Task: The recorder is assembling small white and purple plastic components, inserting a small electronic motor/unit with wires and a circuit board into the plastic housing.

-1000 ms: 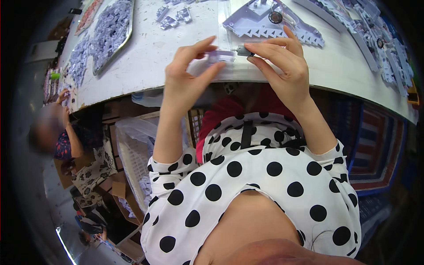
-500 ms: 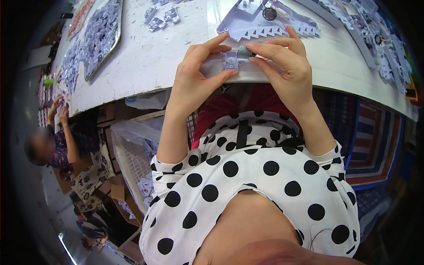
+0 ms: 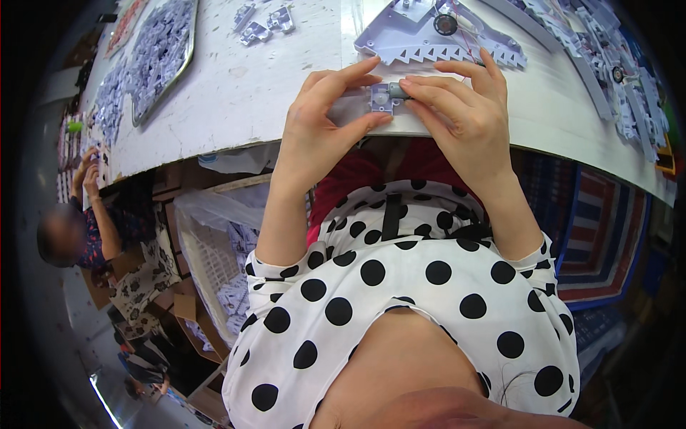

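Observation:
Near the table's front edge, my left hand (image 3: pixel 325 118) grips a small pale plastic housing (image 3: pixel 381 100) between thumb and fingers. A small grey cylinder that looks like a motor (image 3: pixel 396 91) is pinched in the fingertips of my right hand (image 3: pixel 461 107). Its left end meets the right side of the housing; I cannot tell how far in it sits. Just beyond my hands lies a larger pale plastic shell (image 3: pixel 407 43) with a toothed edge, with a round black part (image 3: pixel 444 25) and thin red wires on it.
Several loose housings (image 3: pixel 266 25) lie at the far left, beside a metal tray (image 3: pixel 163 93) heaped with small parts. At right are piled pale assemblies (image 3: pixel 614 68). A white basket (image 3: pixel 207 264) and blue crates (image 3: pixel 604 236) stand below the table (image 3: pixel 236 100). Another person (image 3: pixel 100 229) works at left.
The grey motor has turned to lie level, end-on against the housing's right side. Both hands have shifted slightly in the picture, along with the whole scene.

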### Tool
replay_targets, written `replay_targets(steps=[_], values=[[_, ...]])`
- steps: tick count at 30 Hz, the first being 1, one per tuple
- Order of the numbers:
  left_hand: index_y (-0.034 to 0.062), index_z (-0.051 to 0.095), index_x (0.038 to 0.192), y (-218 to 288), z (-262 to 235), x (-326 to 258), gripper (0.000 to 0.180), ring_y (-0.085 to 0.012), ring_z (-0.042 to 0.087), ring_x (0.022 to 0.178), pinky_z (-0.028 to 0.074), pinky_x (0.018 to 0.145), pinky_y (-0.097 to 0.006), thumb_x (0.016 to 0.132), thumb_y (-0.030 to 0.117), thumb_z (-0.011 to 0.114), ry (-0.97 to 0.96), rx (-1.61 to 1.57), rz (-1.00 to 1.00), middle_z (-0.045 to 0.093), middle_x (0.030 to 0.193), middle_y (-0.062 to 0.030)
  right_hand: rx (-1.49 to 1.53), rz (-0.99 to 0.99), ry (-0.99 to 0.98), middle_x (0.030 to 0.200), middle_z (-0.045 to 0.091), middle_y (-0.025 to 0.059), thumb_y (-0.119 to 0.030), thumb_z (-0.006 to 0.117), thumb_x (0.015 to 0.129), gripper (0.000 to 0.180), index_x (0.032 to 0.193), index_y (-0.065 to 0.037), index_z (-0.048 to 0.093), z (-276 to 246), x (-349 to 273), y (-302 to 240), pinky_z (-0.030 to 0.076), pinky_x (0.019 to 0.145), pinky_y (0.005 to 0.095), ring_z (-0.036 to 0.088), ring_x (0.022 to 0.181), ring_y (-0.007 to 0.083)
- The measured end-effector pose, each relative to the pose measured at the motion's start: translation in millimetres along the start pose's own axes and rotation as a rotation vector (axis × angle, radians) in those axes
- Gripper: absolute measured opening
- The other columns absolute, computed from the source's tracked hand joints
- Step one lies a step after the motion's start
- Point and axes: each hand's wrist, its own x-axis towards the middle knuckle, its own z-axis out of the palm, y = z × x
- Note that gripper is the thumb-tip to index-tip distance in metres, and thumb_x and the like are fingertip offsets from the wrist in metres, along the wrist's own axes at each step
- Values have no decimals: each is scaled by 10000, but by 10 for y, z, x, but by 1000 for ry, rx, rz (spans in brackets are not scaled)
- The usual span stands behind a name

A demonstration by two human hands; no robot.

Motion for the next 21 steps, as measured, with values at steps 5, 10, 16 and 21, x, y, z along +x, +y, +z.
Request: replay_targets(steps=[5, 10, 16, 21], values=[[74, 614, 1390, 3, -39, 2, 676, -170, 651, 1093, 513, 977, -305, 761, 31, 858, -42, 59, 45, 704, 1196, -89, -58, -35, -29, 996, 742, -61, -161, 785, 824, 170, 992, -174, 777, -21, 31, -16, 320, 1148, 549, 620, 1105, 192], [7, 575, 1403, -86, -337, 120, 573, -179, 630, 1153, 522, 999, -317, 861, -25, 757, -50, -261, -94, 686, 1235, -122, -4, -35, -38, 998, 738, -54, -142, 781, 823, 184, 1004, -167, 770, -17, 14, -6, 331, 1142, 555, 619, 1099, 207], [70, 704, 1260, -735, -1222, 621, 321, -139, 700, 993, 553, 847, -270, 944, 125, 724, 342, 120, -52, 758, 1082, -74, 95, -9, -20, 996, 746, -39, -110, 794, 807, 207, 1008, -156, 772, 18, -3, 45, 325, 1154, 544, 631, 1059, 214], [86, 711, 1255, -995, -1501, 1019, 306, -151, 706, 1016, 536, 903, -287, 962, 169, 691, 357, 388, -164, 762, 1093, -77, 89, -9, 11, 935, 721, -52, -131, 787, 812, 185, 992, -169, 764, 49, -11, 58, 325, 1159, 548, 623, 1030, 185]])
